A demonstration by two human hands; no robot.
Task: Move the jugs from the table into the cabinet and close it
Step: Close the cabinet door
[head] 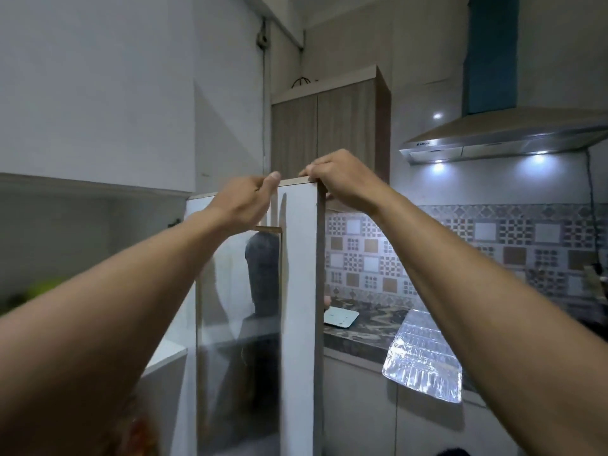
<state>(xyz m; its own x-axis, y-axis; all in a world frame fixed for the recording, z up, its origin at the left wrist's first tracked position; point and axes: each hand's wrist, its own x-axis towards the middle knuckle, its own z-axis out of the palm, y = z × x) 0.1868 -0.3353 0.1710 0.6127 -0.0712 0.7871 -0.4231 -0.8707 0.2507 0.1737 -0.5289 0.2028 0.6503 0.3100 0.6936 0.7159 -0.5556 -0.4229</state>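
Kitchen: hands pinch cabinet door top.

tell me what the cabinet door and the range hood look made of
Cabinet door: seemingly white laminated board with wood-tone edge banding, holding a glossy glass pane that reflects a figure. Both hands grip its top edge. Range hood: likely brushed stainless steel, grey with a soft metallic sheen under its lights.

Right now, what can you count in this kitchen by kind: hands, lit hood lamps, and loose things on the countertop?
Hands: 2, left hand and right hand, both gripping the top edge of the glass-panelled cabinet door.
Lit hood lamps: 2, and.
Loose things on the countertop: 2, a pale tray and a sheet of foil.
Total: 6.
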